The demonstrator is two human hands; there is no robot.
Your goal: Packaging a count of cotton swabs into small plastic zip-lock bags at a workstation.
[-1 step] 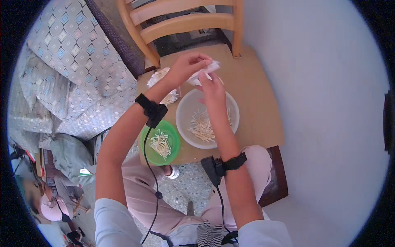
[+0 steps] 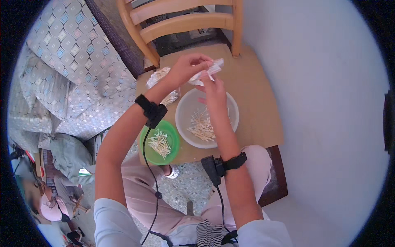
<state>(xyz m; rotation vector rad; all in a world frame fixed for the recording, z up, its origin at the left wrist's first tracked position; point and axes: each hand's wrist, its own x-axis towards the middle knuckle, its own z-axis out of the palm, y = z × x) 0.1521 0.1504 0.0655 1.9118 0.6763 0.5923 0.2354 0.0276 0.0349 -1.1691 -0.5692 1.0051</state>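
Observation:
Above the far side of the white bowl point(image 2: 180, 123), a small translucent plastic bag point(image 2: 217, 66) is pinched in both hands. My left hand point(image 2: 189, 68) has its fingers closed on the bag's upper part. From the right side, my right hand point(image 2: 212, 87) grips its lower edge between thumb and fingers. Loose cotton swabs point(image 2: 201, 131) lie in the white bowl, partly hidden by my right forearm. The green bowl point(image 2: 175, 155) to the left holds more cotton swabs point(image 2: 159, 144). Bundles of swabs in clear bags point(image 2: 168, 98) lie beyond it, partly behind my left forearm.
Everything stands on a brown board point(image 2: 259, 107) across a chair seat, its wooden backrest point(image 2: 187, 25) at the far side. A pale wall point(image 2: 329, 103) rises at right. Patterned cushions point(image 2: 78, 61) fill the left. Cables point(image 2: 153, 173) hang from both wrist straps.
The plastic bag has shifted slightly to the right and spread a little at its upper end. My right fingers have moved slightly along it.

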